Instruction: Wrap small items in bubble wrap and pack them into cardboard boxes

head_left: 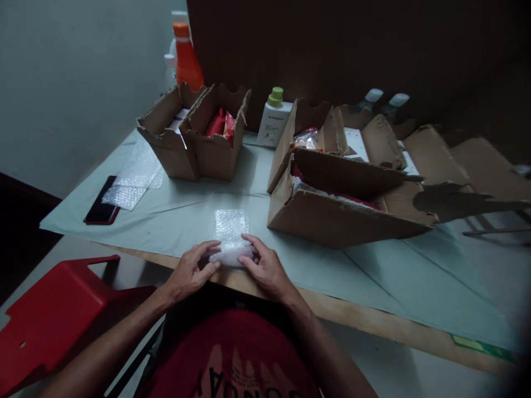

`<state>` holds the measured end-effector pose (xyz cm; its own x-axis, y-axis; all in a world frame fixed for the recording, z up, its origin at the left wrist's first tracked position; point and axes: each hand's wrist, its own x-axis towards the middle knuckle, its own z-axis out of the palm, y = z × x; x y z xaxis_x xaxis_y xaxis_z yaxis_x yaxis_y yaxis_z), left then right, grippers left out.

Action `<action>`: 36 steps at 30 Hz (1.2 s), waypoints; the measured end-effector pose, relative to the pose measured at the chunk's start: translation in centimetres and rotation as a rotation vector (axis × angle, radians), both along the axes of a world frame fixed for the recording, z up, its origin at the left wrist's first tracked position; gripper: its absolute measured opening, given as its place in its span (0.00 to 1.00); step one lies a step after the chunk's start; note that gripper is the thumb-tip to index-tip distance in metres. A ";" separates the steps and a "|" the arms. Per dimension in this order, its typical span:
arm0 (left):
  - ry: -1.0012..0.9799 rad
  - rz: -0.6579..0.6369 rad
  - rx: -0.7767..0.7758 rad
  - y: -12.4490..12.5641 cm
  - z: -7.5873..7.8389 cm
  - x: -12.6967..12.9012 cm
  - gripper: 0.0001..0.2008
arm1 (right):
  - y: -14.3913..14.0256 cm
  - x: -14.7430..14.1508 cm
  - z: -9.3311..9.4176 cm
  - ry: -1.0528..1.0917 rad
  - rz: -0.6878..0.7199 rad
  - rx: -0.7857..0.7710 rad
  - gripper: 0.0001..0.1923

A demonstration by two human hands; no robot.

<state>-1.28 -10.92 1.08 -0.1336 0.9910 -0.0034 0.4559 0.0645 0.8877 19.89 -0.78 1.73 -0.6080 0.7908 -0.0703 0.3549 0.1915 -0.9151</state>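
Note:
A strip of bubble wrap lies near the table's front edge, its near end rolled into a small bundle. Whatever may be inside the roll is too blurred to tell. At the roll's left end, my left hand is curled with thumb and fingers against it. My right hand grips the opposite end, thumb on the near side and fingers over the top. The far part of the strip lies flat on the cloth.
More bubble wrap sheets partly cover a phone at the left. Cardboard boxes with red packets stand behind; a larger box is to the right. A white bottle stands between them. A red stool is at lower left.

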 end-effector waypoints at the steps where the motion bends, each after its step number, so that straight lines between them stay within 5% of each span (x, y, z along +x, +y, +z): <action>1: 0.001 0.042 -0.025 0.1 0.0 0.1 0.19 | 0.2 -0.6 -0.4 -0.011 -0.022 -0.014 0.26; 9: 0.420 0.268 0.044 1.5 -1.4 1.0 0.12 | 1.0 -1.7 -1.2 -0.153 -0.104 0.153 0.23; 13: 0.517 0.260 -0.045 1.8 -1.4 1.2 0.17 | -0.5 0.1 0.0 -0.173 -0.164 0.585 0.18; 17: 0.554 0.226 -0.068 2.1 -1.3 1.1 0.19 | -1.7 0.4 0.9 -0.228 0.201 0.836 0.19; 20: 0.523 0.211 -0.048 1.9 -1.2 0.7 0.20 | -1.0 -0.9 0.2 -0.295 0.395 0.827 0.20; 23: 0.490 0.119 0.128 0.9 -0.6 0.3 0.23 | 0.0 -1.8 0.1 -0.304 0.385 0.779 0.16; 27: 0.472 -0.098 0.292 -0.7 0.8 0.1 0.27 | -0.2 -1.1 2.4 -0.335 0.376 0.600 0.13; 32: 0.275 -0.063 0.140 0.1 1.3 0.4 0.16 | -0.6 0.0 4.2 -0.307 0.308 0.370 0.14; 36: 0.261 0.030 -0.022 2.2 0.4 0.9 0.17 | 0.9 -0.1 2.9 -0.483 0.143 0.433 0.13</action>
